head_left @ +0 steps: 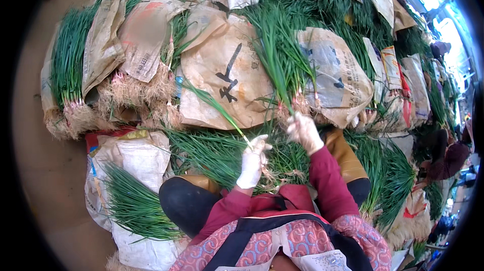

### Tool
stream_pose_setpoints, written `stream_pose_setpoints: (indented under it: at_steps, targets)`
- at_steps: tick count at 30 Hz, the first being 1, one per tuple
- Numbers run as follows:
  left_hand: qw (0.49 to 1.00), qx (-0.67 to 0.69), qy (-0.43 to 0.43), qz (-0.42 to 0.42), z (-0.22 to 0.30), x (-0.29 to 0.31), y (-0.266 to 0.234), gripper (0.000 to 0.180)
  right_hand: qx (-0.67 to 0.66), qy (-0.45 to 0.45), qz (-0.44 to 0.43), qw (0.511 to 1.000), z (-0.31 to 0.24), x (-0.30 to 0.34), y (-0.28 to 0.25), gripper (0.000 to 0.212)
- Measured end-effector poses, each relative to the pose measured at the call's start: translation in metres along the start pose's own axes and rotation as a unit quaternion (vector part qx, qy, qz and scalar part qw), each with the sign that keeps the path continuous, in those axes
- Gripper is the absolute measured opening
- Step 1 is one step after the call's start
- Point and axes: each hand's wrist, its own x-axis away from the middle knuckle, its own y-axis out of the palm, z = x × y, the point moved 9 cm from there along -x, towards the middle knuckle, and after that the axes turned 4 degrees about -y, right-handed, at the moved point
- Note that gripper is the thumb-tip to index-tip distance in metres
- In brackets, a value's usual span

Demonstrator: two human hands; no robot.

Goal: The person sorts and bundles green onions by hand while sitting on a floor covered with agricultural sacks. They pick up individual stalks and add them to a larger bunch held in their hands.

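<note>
My gloved left hand (253,162) is closed around the white lower end of a thin spring onion (225,114). Its green leaves slant up and to the left across a brown sack, and pale roots hang beneath the hand. A little further to the right, my gloved right hand (304,133) is closed, its fingers pinching green stalks of spring onions (279,76) that run away from me over the pile. Between my knees lie loose spring onions (212,157), partly hidden by my left hand and arm.
A tan sack with black marks (227,69) and a whitish sack (335,76) cover stacked bundles ahead. Bundled spring onions (73,64) stand at the far left. More lie on a white sack (133,152) by my left knee. A person (448,157) is at the far right.
</note>
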Motion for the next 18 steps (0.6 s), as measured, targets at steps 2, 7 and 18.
stream_pose_setpoints:
  at_steps: [2,7,18]
  targets:
    - [1.0,-0.006,-0.018,0.012,0.005,0.004,0.003,0.026,-0.034,0.023,-0.074,0.996,0.023,0.022,0.028,0.04]
    - [0.996,0.053,-0.058,0.053,-0.007,0.005,0.001,0.022,0.012,0.074,-0.144,0.987,0.057,0.077,0.067,0.04]
    - [0.991,0.033,-0.073,0.104,-0.021,0.011,-0.031,0.01,0.384,-0.174,-0.094,0.902,0.002,0.04,0.091,0.02]
